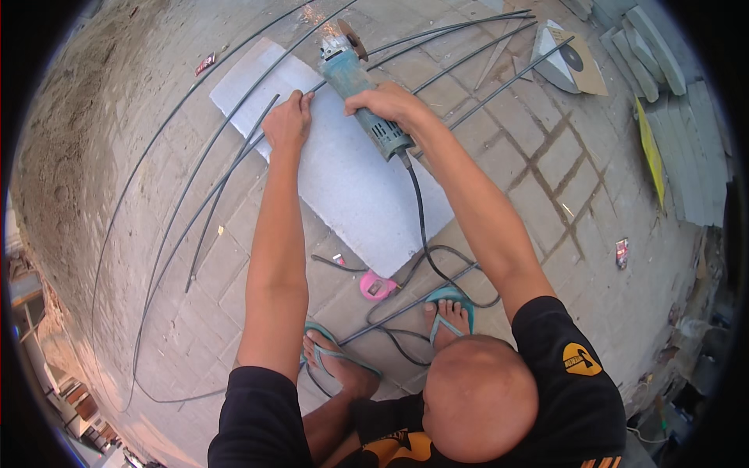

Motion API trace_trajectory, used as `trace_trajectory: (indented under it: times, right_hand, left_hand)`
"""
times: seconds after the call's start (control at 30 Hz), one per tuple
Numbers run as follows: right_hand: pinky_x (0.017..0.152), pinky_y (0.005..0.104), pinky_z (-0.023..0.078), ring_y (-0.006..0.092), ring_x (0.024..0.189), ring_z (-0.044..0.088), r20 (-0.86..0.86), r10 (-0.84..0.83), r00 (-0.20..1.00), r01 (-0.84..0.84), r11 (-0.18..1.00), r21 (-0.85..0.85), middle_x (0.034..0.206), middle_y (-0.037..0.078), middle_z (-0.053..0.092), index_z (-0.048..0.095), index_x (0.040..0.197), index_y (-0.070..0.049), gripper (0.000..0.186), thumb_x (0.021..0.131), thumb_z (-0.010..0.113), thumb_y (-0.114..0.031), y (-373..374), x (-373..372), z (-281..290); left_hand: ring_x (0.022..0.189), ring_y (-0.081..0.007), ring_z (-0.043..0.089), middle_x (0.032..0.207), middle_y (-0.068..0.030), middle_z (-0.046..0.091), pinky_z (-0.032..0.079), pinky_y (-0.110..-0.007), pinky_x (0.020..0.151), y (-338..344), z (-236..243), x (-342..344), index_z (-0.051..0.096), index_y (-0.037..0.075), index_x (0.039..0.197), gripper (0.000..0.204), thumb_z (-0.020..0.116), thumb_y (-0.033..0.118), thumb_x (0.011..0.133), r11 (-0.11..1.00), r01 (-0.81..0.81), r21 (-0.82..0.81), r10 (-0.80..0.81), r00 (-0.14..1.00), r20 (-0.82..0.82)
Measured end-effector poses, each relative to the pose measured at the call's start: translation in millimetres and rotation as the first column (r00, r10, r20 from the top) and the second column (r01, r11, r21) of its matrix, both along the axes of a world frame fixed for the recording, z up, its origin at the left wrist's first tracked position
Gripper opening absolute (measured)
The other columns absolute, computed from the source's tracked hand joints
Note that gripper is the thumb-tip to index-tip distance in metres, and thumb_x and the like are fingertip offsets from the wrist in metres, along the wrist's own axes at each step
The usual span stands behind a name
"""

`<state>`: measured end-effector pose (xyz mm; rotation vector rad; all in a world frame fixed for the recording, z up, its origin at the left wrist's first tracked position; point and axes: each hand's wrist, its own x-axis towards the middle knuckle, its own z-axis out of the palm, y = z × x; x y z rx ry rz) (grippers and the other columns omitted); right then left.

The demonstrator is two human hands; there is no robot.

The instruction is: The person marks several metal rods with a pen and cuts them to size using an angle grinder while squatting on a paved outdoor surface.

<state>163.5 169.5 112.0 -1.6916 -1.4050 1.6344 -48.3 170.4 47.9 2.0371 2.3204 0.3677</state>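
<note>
My right hand [390, 104] is wrapped round the body of a teal angle grinder [349, 78]. Its brown disc [353, 40] faces away from me at the far end, and orange sparks [314, 17] fly off to the left of it. The exact spot where the disc meets metal is hidden by the tool's head. My left hand [287, 123] is closed on a thin dark steel rod [212, 191], just left of the grinder. Below both hands lies a pale rectangular slab [355, 199], with several rods crossing its far part.
A black power cord [420, 207] loops from the grinder toward my sandalled feet. A pink tape measure [377, 286] lies at the slab's near end. More rods [499, 90] spread to the right, near a white-and-tan piece with a dark disc [573, 58]. Grey slabs [686, 148] stand stacked far right; sand [66, 117] lies left.
</note>
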Motion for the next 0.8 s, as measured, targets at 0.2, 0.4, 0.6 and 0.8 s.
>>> trace_trajectory:
  times: [0.2, 0.4, 0.6, 0.8]
  right_hand:
    - [0.055, 0.0361, 0.047, 0.0230, 0.062, 0.060, 0.011, -0.004, 1.000, 0.003, 1.000, 0.025, 0.076, 0.014, 0.064, 0.067, 0.081, 0.006, 0.044, 0.061, 0.078, -0.032, 1.3, -0.3, -2.1]
    - [0.055, 0.0356, 0.047, 0.0225, 0.061, 0.060, 0.057, 0.000, 0.998, -0.001, 1.000, 0.012, 0.075, 0.014, 0.064, 0.067, 0.081, 0.006, 0.044, 0.060, 0.078, -0.032, 2.4, -0.8, -2.9]
    - [0.053, 0.0354, 0.046, 0.0213, 0.059, 0.059, 0.029, -0.002, 1.000, 0.001, 1.000, 0.019, 0.074, 0.013, 0.063, 0.067, 0.078, 0.004, 0.042, 0.060, 0.078, -0.032, 2.9, -3.6, -3.3]
    - [0.052, 0.0345, 0.045, 0.0212, 0.059, 0.058, -0.016, -0.021, 1.000, 0.022, 0.999, 0.035, 0.075, 0.013, 0.063, 0.066, 0.079, 0.005, 0.042, 0.061, 0.078, -0.031, -1.3, -2.1, -9.0]
  left_hand:
    - [0.081, -0.0424, 0.067, 0.081, -0.0205, 0.069, 0.050, -0.052, 0.069, 1.5, -0.1, -0.1, 0.065, 0.017, 0.103, 0.042, 0.043, 0.053, 0.097, 1.000, -0.001, -0.001, 0.001, 1.000, 0.005]
    - [0.080, -0.0380, 0.068, 0.081, -0.0176, 0.070, 0.051, -0.049, 0.067, -1.7, 5.0, 3.2, 0.065, 0.016, 0.098, 0.041, 0.045, 0.051, 0.098, 1.000, -0.011, 0.001, 0.011, 1.000, -0.029]
    - [0.080, -0.0421, 0.067, 0.080, -0.0204, 0.068, 0.050, -0.052, 0.068, 0.8, 2.0, -3.3, 0.065, 0.017, 0.102, 0.041, 0.044, 0.053, 0.097, 1.000, -0.005, 0.004, 0.005, 1.000, -0.003]
    - [0.079, -0.0409, 0.067, 0.080, -0.0200, 0.068, 0.050, -0.052, 0.068, 1.4, -1.6, -4.1, 0.065, 0.016, 0.100, 0.041, 0.045, 0.052, 0.097, 0.999, 0.010, 0.045, -0.010, 1.000, 0.011]
